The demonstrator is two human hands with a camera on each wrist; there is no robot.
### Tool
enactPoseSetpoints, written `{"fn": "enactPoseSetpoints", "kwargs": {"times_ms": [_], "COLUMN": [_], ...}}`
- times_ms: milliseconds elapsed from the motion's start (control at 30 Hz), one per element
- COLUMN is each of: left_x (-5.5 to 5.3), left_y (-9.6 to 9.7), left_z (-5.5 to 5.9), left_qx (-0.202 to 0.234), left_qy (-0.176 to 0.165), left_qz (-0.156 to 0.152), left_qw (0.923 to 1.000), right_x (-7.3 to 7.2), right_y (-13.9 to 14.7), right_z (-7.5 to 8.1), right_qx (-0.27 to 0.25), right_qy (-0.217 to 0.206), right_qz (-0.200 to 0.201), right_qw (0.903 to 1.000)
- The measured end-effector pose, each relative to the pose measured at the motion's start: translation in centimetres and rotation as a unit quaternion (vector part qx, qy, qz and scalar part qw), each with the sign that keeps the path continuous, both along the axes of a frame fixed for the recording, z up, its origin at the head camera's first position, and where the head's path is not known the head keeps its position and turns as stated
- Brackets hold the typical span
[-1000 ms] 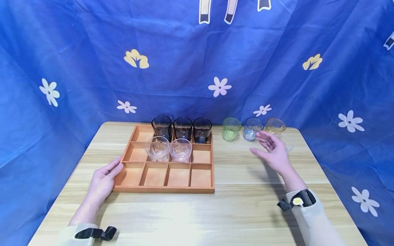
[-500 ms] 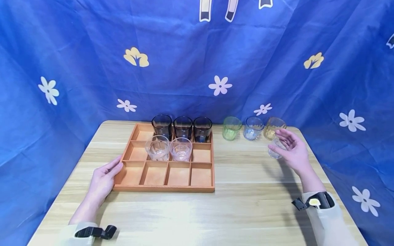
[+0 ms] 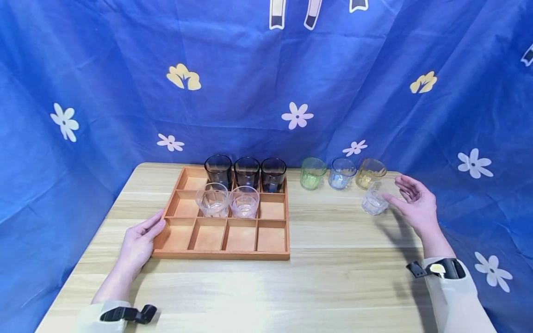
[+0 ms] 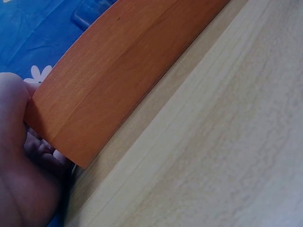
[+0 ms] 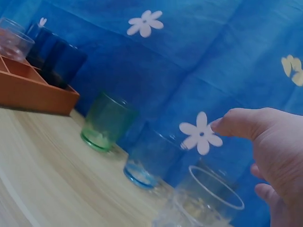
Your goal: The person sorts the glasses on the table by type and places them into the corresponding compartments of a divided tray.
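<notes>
My left hand [image 3: 137,243] grips the left side of a divided wooden tray [image 3: 225,255], its thumb by the top edge in the left wrist view. Three dark glasses [image 3: 247,175] stand along the tray's back row. Two clear glasses [image 3: 244,206] occupy the middle row. Just right of another clear glass [image 3: 372,205] on the table, my right hand [image 3: 420,210] is open with spread fingers. Its thumb overlaps that glass's edge in the head view; in the right wrist view the thumb [image 5: 239,122] sits above and apart from the rim.
A green glass [image 3: 313,175], a light blue glass [image 3: 342,175] and an amber glass [image 3: 370,175] stand in a row at the table's back right. Behind the wooden table [image 3: 333,282] hangs a blue patterned curtain [image 3: 241,92].
My right hand has moved rightward, past the light blue and amber glasses, to the far side of the loose clear glass. My left hand and the tray have stayed put.
</notes>
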State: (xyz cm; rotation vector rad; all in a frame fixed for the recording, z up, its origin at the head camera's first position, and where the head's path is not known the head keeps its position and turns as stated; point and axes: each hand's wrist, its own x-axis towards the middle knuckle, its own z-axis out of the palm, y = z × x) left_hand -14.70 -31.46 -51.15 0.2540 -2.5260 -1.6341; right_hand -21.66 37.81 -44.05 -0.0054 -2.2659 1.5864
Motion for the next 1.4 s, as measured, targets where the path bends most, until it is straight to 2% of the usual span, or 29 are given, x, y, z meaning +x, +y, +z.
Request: {"fn": "enactPoseSetpoints", "kwargs": {"times_ms": [133,333,500,600,733,967,1400], "left_x": [0.1,0.1,0.1,0.0,-0.1,0.0,0.0], "left_y": [0.0,0.0,0.0,0.0,-0.1,-0.1,0.0], "left_z": [-0.1,-0.1,-0.1,-0.1,-0.2,-0.3,-0.3], "left_qx": [-0.001,-0.001,-0.003,-0.003,0.0,0.002,0.0], "left_qy": [-0.002,-0.001,0.003,0.001,-0.003,0.002,0.003], "left_qz": [0.0,0.005,0.006,0.005,0.003,0.003,0.003], "left_qw": [1.0,1.0,1.0,1.0,1.0,1.0,1.0], "right_x": [-0.3,-0.7,-1.2,-1.7,-2.3,-3.0,-3.3], "right_y": [1.0,2.0,2.4,2.6,2.5,1.8,0.9], "right_z": [-0.8,-1.9,-3.2,-4.0,-5.0,-6.1,-6.7], "right_qx": [-0.036,-0.011,-0.044,-0.042,-0.021,-0.029,-0.035], "right_qy": [-0.004,-0.026,-0.036,-0.044,-0.076,-0.122,-0.108], "right_qz": [0.001,0.025,0.034,0.033,0.028,0.036,0.006], "right_qw": [0.9993,0.9993,0.9978,0.9976,0.9965,0.9914,0.9935]}}
